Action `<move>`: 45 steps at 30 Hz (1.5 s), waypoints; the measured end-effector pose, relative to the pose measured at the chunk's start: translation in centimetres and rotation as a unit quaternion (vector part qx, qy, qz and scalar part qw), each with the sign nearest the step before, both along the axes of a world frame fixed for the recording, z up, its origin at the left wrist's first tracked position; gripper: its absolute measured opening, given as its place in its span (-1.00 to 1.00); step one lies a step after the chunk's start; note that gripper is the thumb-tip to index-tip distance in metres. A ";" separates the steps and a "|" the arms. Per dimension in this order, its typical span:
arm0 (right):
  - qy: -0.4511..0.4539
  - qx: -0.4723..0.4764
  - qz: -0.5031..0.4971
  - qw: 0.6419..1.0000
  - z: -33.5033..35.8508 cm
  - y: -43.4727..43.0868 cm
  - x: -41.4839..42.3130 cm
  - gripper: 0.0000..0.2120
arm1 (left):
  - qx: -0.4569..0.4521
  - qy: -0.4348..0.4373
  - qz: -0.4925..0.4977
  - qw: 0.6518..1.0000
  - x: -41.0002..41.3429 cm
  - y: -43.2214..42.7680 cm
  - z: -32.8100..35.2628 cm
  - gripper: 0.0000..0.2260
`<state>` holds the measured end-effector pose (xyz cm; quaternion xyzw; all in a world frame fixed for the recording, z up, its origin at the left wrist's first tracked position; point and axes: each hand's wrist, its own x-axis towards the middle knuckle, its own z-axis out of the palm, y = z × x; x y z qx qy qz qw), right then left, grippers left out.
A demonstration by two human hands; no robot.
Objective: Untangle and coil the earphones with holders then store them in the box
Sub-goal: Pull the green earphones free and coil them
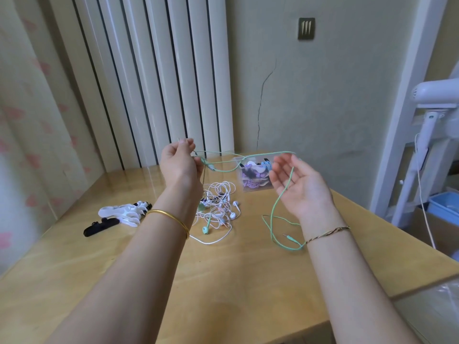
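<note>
My left hand (179, 160) is raised above the table and pinches a mint-green earphone cable (275, 207) near its split. The cable runs right across my right hand (295, 184), which is palm up with relaxed fingers, then drops in a loop to the table, its jack (285, 236) lying by my right wrist. A green earbud (205, 229) hangs down into a tangle of white earphones (221, 202) on the table. A clear plastic box (253, 173) holding coiled purple and blue earphones stands behind my right hand.
White holders (121, 213) and black holders (100, 225) lie at the table's left. A radiator stands behind the wooden table (223, 281). A white ladder frame and a blue bin (444, 207) are at the right.
</note>
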<state>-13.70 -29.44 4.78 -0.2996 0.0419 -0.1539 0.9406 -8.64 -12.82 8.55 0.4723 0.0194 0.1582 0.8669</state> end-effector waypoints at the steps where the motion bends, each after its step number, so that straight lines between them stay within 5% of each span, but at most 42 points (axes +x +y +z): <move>1: 0.003 0.038 0.008 0.999 0.0 -0.2 0.0 -0.83 | -0.001 0.001 0.004 1.000 0.1 0.1 0.0 -0.80; 8: -0.029 0.230 0.033 0.972 -0.8 -1.0 0.0 -0.75 | 0.027 0.014 -0.006 1.000 -0.4 0.9 -0.4 -0.95; 10: -0.007 0.209 0.039 0.977 -1.0 -1.0 0.3 -0.74 | 0.059 0.017 -0.014 0.998 -0.6 1.0 -0.4 -0.96; 12: 0.039 0.037 0.029 0.998 -1.2 -0.6 0.6 -0.78 | 0.096 0.011 -0.023 0.995 -0.7 1.0 -0.4 -0.96; 14: 0.054 -0.208 -0.027 0.976 -1.1 0.2 0.2 -0.87 | 0.116 0.003 -0.033 0.993 -0.8 1.0 -0.3 -0.93; 18: 0.043 -0.575 -0.078 0.813 -0.6 1.3 -0.6 -0.94 | 0.157 -0.012 -0.040 0.987 -1.0 0.7 -0.1 -0.97; 20: 0.050 -0.682 -0.059 0.728 -0.4 1.5 -0.6 -0.95 | 0.157 -0.020 -0.042 0.987 -1.0 0.7 0.0 -0.95; 22: 0.038 -0.711 -0.056 0.700 -0.7 1.5 -0.4 -0.82 | 0.156 -0.024 -0.040 0.987 -1.0 0.9 0.1 -0.93; 29: -0.022 -0.538 -0.163 0.827 -0.5 1.2 -0.6 -0.89 | 0.170 -0.019 -0.109 0.979 -0.9 1.5 -0.2 -0.86; 35: -0.035 -0.414 -0.168 0.894 0.8 1.1 -0.9 -0.81 | 0.243 -0.033 -0.119 0.962 -1.3 1.1 -0.1 -0.76; 40: -0.032 -0.467 -0.166 0.868 1.3 0.9 -1.1 -0.82 | 0.479 -0.009 -0.080 0.874 -2.1 0.7 0.4 -0.85; 45: -0.044 -0.543 -0.187 0.818 1.1 1.0 -0.8 -0.84 | 0.477 -0.034 -0.160 0.864 -2.9 -0.1 0.7 -0.83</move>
